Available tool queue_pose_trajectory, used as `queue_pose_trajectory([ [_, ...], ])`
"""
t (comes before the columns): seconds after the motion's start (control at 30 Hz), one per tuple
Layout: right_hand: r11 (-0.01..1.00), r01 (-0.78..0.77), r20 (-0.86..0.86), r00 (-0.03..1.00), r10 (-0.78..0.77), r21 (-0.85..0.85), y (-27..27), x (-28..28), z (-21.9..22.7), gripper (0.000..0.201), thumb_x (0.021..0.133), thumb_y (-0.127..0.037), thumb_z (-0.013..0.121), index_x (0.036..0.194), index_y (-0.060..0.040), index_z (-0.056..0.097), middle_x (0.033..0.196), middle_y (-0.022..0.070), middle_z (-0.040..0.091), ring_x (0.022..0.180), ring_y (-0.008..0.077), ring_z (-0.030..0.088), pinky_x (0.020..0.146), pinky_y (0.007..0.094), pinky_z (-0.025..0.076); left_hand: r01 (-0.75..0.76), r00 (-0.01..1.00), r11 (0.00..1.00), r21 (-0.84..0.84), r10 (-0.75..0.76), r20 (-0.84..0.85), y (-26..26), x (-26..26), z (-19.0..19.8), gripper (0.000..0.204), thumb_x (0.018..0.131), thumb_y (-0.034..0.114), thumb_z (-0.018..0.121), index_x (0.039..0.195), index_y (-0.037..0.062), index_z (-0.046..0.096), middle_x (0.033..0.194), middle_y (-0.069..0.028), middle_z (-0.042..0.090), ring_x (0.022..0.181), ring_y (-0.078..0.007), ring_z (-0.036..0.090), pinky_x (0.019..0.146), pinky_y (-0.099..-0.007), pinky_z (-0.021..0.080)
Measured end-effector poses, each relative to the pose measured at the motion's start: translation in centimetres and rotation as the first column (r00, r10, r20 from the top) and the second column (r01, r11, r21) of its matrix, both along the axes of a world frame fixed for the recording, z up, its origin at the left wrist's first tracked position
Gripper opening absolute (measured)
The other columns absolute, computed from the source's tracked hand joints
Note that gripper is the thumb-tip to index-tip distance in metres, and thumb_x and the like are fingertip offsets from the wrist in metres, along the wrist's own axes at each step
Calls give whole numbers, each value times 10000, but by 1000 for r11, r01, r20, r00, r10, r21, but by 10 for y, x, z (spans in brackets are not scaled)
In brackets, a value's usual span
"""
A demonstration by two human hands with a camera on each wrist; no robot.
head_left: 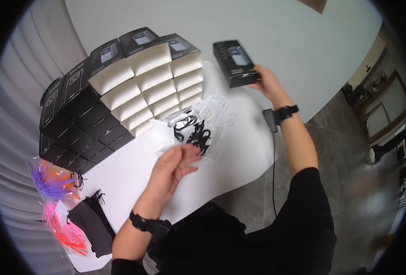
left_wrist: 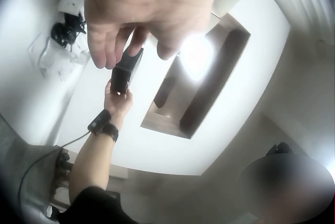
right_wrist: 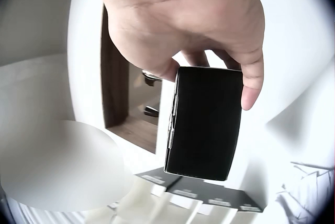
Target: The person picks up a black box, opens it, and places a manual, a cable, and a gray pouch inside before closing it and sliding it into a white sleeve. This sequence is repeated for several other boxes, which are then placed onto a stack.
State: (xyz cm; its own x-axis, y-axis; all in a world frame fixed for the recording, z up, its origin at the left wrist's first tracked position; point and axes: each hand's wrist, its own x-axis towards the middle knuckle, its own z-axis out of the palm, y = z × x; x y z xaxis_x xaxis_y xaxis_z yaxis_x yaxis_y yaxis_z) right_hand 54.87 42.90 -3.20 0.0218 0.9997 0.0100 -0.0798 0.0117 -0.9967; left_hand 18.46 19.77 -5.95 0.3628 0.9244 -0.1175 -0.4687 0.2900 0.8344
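Observation:
My right hand (head_left: pixel 271 86) grips a black box (head_left: pixel 228 66) by its near end, above the white table (head_left: pixel 244 133). A picture of a device shows on the box's upper face. In the right wrist view the thumb and fingers hold opposite edges of the black box (right_wrist: pixel 205 124). My left hand (head_left: pixel 170 170) is held over the table with fingers loosely spread and nothing in them. Just beyond its fingertips lie black cables (head_left: pixel 199 137) and clear plastic bags (head_left: pixel 219 112).
A tall stack of black boxes (head_left: pixel 81 123), many with white open ends, stands at the left. Nearer are bagged purple sticks (head_left: pixel 52 181), pink and red sticks (head_left: pixel 68 229), and black fabric pouches (head_left: pixel 93 222). A cord (head_left: pixel 274 178) hangs from my right wrist.

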Motion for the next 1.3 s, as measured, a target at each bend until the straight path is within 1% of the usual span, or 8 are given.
queue_pose_trajectory([
  [0.07, 995, -39, 59, 997, 45, -90, 33, -8, -24, 333, 1014, -267, 470, 1179, -11, 605, 1007, 88, 666, 864, 151, 680, 652, 252, 612, -2, 1000, 998, -58, 3, 15, -10, 2, -13, 433, 1069, 308, 478, 1321, -39, 539, 1291, -215, 631, 1139, -276, 656, 925, -377, 561],
  [0.2, 987, -78, 86, 992, 91, -144, 76, -31, -58, 344, 1009, -283, 450, 1163, -30, 624, 977, 74, 671, 816, 145, 666, 668, 290, 598, -77, 996, 987, -144, 82, 28, -39, -13, -39, 388, 1066, 268, 473, 1280, -47, 550, 1248, -234, 646, 1094, -300, 671, 902, -393, 569],
  [0.47, 939, -214, 87, 966, 245, -267, 111, -59, -81, 342, 1004, -272, 430, 1189, -64, 629, 1013, 48, 661, 860, 156, 650, 731, 327, 577, -333, 916, 916, -225, 371, 154, -112, -49, -69, 317, 1049, 216, 482, 1214, -41, 566, 1170, -247, 669, 978, -304, 695, 847, -417, 583],
  [0.57, 945, -167, 189, 956, 225, -279, 108, -67, -80, 364, 1002, -258, 423, 1248, -82, 627, 1082, 32, 651, 935, 153, 621, 778, 328, 547, -380, 894, 896, -230, 419, 158, -122, -54, -73, 305, 1047, 208, 488, 1202, -41, 572, 1145, -240, 675, 934, -296, 701, 834, -415, 587],
  [0.67, 942, -199, 339, 896, 287, -272, 112, -70, -83, 380, 991, -278, 475, 1300, -110, 619, 1138, 1, 637, 976, 142, 587, 799, 318, 519, -392, 893, 889, -236, 429, 136, -128, -54, -77, 299, 1043, 202, 498, 1193, -45, 576, 1122, -237, 680, 908, -293, 703, 830, -407, 587],
  [0.87, 942, -209, 397, 866, 303, -263, 111, -71, -89, 386, 955, -294, 614, 1307, -136, 621, 1089, -33, 649, 944, 96, 566, 738, 297, 506, -395, 898, 882, -257, 430, 92, -132, -46, -86, 293, 1041, 190, 503, 1180, -56, 581, 1097, -236, 685, 876, -288, 702, 825, -397, 586],
  [1.07, 938, -202, 398, 865, 305, -280, 111, -71, -87, 323, 950, -278, 612, 1249, -158, 636, 969, -45, 651, 812, 85, 567, 659, 288, 497, -410, 894, 879, -243, 440, 85, -133, -43, -84, 285, 1041, 184, 503, 1170, -55, 588, 1084, -235, 689, 863, -287, 700, 820, -397, 584],
  [1.3, 943, -201, 451, 839, 306, -265, 108, -71, -84, 354, 965, -273, 585, 1292, -143, 621, 1004, -25, 651, 860, 100, 574, 651, 297, 514, -396, 892, 887, -236, 433, 132, -133, -42, -87, 289, 1041, 179, 498, 1182, -59, 585, 1084, -233, 689, 862, -288, 698, 822, -391, 579],
])
